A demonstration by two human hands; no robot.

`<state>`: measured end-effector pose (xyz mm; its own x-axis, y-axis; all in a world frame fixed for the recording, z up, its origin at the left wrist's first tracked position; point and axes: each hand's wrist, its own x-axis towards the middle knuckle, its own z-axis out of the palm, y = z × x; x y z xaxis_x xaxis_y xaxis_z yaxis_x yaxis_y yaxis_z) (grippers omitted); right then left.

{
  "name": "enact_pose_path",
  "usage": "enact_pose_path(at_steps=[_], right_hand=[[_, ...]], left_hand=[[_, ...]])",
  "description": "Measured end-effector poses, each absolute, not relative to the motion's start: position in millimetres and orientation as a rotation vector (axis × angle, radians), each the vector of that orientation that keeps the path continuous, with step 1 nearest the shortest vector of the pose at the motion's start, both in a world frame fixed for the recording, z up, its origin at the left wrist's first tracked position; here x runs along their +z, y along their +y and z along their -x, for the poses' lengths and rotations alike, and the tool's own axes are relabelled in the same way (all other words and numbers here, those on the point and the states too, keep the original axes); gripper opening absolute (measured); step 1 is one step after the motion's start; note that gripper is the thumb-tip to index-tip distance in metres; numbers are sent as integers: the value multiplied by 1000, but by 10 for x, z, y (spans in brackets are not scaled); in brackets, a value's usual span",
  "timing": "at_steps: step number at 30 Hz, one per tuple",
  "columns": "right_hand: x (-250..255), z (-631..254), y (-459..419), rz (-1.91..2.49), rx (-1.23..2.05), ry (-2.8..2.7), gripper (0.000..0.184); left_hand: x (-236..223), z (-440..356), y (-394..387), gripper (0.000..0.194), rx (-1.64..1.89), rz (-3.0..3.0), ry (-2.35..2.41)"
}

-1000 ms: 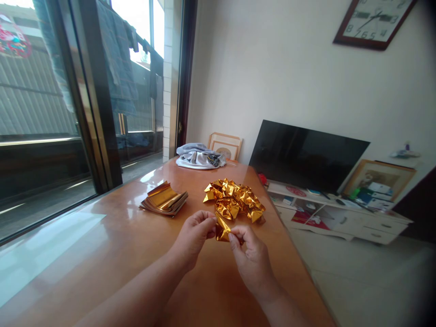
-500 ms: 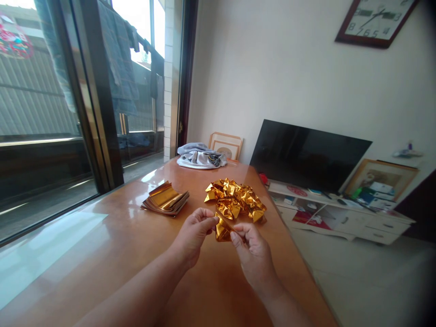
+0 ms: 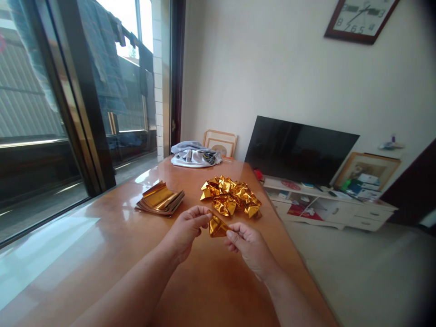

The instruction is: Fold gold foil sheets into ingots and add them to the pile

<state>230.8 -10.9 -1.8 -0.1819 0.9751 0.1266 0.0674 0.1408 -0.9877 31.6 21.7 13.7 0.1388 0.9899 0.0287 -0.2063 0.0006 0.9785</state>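
Gold foil sheet (image 3: 217,227) is being pinched between the left grip (image 3: 188,228) and right grip (image 3: 249,247), both closed on it; beyond them, folded foil pieces (image 3: 238,194) are being carried by the worktop (image 3: 204,281).

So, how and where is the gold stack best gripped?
Probably take the stack by its right edge, coming from the right with the left hand, thumb above and fingers under the layers. That edge faces the hand and shows stacked sheet ends, apart from the folded pile; the top sheet curls up at the far side.
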Motion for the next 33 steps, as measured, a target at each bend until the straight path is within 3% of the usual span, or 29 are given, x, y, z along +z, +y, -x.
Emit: enact_pose_path(at_steps=[17,33], right_hand=[[29,-2376,-79,1161,1228,-1408,41],[48,-2506,-33,1141,1316,-1118,29]], left_hand=[[166,-324,256,27,1207,-1053,983],[109,-319,319,28,1254,-1017,980]])
